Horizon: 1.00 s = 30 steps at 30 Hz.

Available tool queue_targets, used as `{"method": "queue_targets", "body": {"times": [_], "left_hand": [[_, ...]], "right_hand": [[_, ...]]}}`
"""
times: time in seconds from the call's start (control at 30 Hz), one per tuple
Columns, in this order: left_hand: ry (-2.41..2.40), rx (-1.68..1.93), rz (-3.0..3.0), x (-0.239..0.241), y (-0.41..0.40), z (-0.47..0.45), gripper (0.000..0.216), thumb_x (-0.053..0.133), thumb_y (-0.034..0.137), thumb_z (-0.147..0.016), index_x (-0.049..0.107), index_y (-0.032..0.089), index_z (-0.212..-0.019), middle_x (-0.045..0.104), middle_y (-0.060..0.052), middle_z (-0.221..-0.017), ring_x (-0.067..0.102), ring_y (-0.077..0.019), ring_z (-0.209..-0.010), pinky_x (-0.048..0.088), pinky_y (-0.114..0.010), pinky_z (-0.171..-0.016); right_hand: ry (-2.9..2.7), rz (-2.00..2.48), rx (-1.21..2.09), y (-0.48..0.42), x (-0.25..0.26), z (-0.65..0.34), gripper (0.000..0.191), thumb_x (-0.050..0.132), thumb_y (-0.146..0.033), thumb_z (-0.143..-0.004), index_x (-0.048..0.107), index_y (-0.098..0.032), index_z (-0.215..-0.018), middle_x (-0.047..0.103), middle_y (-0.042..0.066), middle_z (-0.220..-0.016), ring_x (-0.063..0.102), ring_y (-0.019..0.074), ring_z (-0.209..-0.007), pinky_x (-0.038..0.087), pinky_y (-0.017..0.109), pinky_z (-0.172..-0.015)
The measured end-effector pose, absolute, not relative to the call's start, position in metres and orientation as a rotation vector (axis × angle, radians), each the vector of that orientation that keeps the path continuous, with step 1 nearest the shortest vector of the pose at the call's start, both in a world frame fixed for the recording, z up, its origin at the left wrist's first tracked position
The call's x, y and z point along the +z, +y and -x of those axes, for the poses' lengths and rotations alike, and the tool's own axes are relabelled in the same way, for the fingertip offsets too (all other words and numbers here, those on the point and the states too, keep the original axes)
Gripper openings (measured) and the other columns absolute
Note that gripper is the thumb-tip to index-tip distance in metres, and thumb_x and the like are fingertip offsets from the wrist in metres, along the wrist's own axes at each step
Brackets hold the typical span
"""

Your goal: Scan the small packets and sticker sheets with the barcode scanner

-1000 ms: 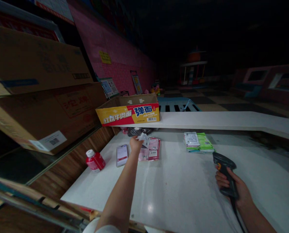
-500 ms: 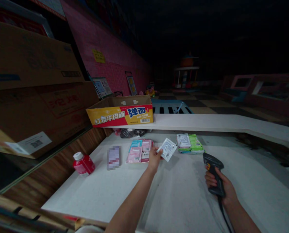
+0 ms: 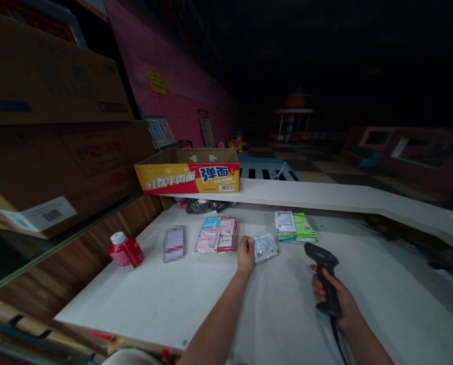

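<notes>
Pinched in my left hand (image 3: 246, 255) is a silvery-white flat sachet (image 3: 265, 247), held by its left edge low over the white counter (image 3: 196, 299). My right hand (image 3: 335, 296) is wrapped around the handle of a black barcode scanner (image 3: 327, 274), its head tilted toward the sachet and its cable hanging down. Left of my left hand lies a group of pink, blue and red packets (image 3: 216, 234). Beyond the held sachet, a stack of green and white packets (image 3: 294, 226) rests on the counter.
A red bottle with a white cap (image 3: 126, 251) and a blurred-out flat object (image 3: 174, 243) are at the left. An open yellow-red carton (image 3: 190, 177) sits on the raised ledge (image 3: 310, 193). Large cardboard boxes (image 3: 59, 167) are stacked at far left.
My left hand has lowered the sachet and tilted it flatter toward the counter. My right hand has shifted left with the scanner, closer to the sachet. The view has shifted slightly.
</notes>
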State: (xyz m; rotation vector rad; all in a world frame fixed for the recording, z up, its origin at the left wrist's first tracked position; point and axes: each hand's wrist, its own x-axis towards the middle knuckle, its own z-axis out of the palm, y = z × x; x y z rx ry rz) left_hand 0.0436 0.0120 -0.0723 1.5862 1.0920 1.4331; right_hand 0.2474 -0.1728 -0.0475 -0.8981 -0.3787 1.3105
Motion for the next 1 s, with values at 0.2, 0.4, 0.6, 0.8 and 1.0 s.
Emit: {"method": "queue_targets", "body": {"times": [0.2, 0.4, 0.6, 0.8, 1.0], "left_hand": [[1.108, 1.456, -1.58, -0.075, 0.011, -0.043, 0.027, 0.047, 0.045, -0.089, 0.051, 0.02, -0.077, 0.054, -0.001, -0.07, 0.052, -0.0174, -0.068, 0.04, -0.029, -0.067], [1.126, 1.447, -1.546, -0.075, 0.01, -0.044, 0.029, 0.047, 0.048, -0.087, 0.052, 0.02, -0.079, 0.053, 0.001, -0.069, 0.052, -0.0169, -0.068, 0.04, -0.029, -0.067], [1.156, 1.462, -1.513, -0.064, 0.003, -0.045, 0.023, 0.05, 0.042, -0.086, 0.053, 0.021, -0.075, 0.053, 0.0, -0.069, 0.052, -0.0169, -0.069, 0.04, -0.029, -0.069], [1.188, 1.425, -1.509, -0.062, 0.003, -0.045, 0.02, 0.052, 0.038, -0.086, 0.053, 0.021, -0.074, 0.054, 0.001, -0.067, 0.052, -0.0168, -0.069, 0.04, -0.028, -0.069], [1.148, 1.423, -1.548, -0.066, 0.005, -0.044, 0.022, 0.05, 0.039, -0.088, 0.053, 0.02, -0.078, 0.055, 0.0, -0.07, 0.052, -0.0171, -0.07, 0.04, -0.028, -0.069]], "right_hand": [[-0.635, 1.296, 1.256, -0.188, -0.022, -0.209, 0.05, 0.079, -0.051, -0.07, 0.06, -0.02, -0.105, 0.053, -0.006, -0.055, 0.046, 0.0086, -0.04, 0.036, 0.019, -0.036], [-0.892, 1.449, 1.258, -0.207, -0.005, -0.179, 0.05, 0.071, -0.056, -0.074, 0.057, -0.02, -0.106, 0.051, -0.008, -0.052, 0.047, 0.01, -0.039, 0.038, 0.02, -0.036], [-0.994, 1.474, 1.229, -0.218, -0.002, -0.173, 0.049, 0.068, -0.057, -0.074, 0.057, -0.02, -0.104, 0.051, -0.008, -0.05, 0.046, 0.0112, -0.038, 0.038, 0.022, -0.035], [-0.964, 1.481, 1.233, -0.222, -0.006, -0.176, 0.051, 0.068, -0.06, -0.073, 0.056, -0.02, -0.103, 0.05, -0.008, -0.047, 0.045, 0.0118, -0.035, 0.036, 0.023, -0.033], [-0.917, 1.47, 1.245, -0.22, -0.004, -0.178, 0.051, 0.071, -0.058, -0.071, 0.058, -0.021, -0.103, 0.05, -0.009, -0.047, 0.045, 0.0113, -0.036, 0.038, 0.022, -0.034]]}}
